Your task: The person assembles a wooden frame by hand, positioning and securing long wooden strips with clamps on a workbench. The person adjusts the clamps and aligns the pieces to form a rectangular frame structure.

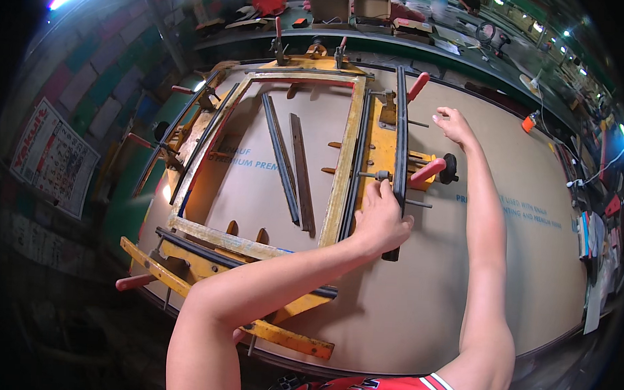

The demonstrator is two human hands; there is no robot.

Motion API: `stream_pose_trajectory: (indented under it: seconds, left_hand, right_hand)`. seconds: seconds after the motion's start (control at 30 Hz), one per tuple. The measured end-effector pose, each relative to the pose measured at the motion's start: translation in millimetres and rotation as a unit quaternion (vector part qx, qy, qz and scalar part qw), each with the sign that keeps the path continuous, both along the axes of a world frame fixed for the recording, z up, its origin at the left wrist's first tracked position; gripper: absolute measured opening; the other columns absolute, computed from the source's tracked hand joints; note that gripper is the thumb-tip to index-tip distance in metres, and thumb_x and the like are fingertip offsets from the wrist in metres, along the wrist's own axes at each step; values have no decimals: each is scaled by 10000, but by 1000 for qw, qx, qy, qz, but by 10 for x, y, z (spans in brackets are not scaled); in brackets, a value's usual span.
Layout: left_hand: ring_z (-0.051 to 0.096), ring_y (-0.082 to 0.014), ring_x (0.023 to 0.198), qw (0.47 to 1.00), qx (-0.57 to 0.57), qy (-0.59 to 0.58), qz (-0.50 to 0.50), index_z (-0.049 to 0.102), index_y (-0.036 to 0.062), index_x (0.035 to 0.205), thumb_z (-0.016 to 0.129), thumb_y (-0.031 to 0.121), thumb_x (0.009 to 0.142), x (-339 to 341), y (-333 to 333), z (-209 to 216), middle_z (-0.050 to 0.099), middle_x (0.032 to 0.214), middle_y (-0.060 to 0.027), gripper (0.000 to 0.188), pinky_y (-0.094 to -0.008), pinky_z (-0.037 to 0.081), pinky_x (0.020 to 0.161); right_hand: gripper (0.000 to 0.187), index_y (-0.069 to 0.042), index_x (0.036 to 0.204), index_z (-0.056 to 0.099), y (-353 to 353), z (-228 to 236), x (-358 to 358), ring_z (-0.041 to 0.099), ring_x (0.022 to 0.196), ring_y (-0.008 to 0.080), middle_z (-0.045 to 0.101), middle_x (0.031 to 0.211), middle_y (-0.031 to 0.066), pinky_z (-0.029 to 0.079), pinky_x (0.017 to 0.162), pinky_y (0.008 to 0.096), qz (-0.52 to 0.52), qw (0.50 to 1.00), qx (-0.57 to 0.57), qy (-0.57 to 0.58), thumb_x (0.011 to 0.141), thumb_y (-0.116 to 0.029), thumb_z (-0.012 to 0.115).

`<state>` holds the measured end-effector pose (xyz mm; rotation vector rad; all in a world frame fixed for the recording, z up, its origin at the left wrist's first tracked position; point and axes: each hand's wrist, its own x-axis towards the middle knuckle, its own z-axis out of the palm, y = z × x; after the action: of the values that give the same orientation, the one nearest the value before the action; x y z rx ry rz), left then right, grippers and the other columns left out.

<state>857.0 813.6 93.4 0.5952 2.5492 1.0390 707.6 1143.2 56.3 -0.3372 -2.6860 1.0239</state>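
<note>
A yellow screen-stretching clamp frame [383,139] with red-handled toggle clamps surrounds a rectangular frame [336,189] of worn wood-coloured bars. My left hand [383,221] reaches across to the right side of it. Its fingertips close on the small metal spindle [382,175] of a clamp, beside a long black-edged bar [400,143]. Near the spindle, a red clamp handle [428,171] sticks out to the right. My right hand [455,126] hovers farther right with loosely bent fingers apart, holding nothing. A thin metal rod [419,124] ends just left of its fingertips.
Two loose dark bars [280,159] lie inside the frame on a large brown board [515,271]. Behind is a dark bench with open cardboard boxes [330,8]. An orange bottle [530,121] stands at the board's right edge. A wall calendar [52,158] hangs at left.
</note>
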Motion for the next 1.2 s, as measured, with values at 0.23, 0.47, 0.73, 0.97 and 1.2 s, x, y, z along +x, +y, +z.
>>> stream_pose_trajectory:
  seconds: [0.23,0.47,0.73,0.97,1.2]
  left_hand:
    - [413,-388,1295,997,-34,10,-72,374,-42,1352,696,266,808,52,-454,393,370,1358,-230,704,-509,378,1045]
    - [467,-402,1244,990,-62,34,-118,419,-30,1360,694,303,831,281,-1346,713,430,1323,-230,683,-492,383,1036]
    - [489,-385,1222,971,-86,141,-174,476,12,1316,698,315,849,565,-2690,1020,486,1280,-207,600,-521,378,1014]
    - [563,-331,1183,978,-36,194,-72,579,23,1231,707,320,848,220,-4148,1463,560,1281,-191,502,-411,441,1011]
    - [599,-323,1109,981,5,192,25,609,4,1150,693,312,861,-88,-5451,1367,631,1176,-163,430,-388,463,948]
  right_hand:
    - [350,4,1132,652,-622,944,661,661,1021,260,635,1142,163,523,890,353,-13,985,74,154,901,-256,690]
    - [234,2,829,639,-1913,1609,1081,612,690,147,649,755,88,503,686,315,30,979,79,188,895,-216,691]
    - [352,24,728,583,-3223,1837,1248,602,590,338,588,642,206,475,591,397,29,955,188,226,922,-265,632]
    - [378,39,696,625,-4105,2135,1130,667,635,212,668,749,201,496,626,377,62,967,179,172,943,-245,599]
    - [149,32,881,592,-5415,2084,1702,642,741,258,651,795,141,494,690,361,186,961,196,64,927,-108,568]
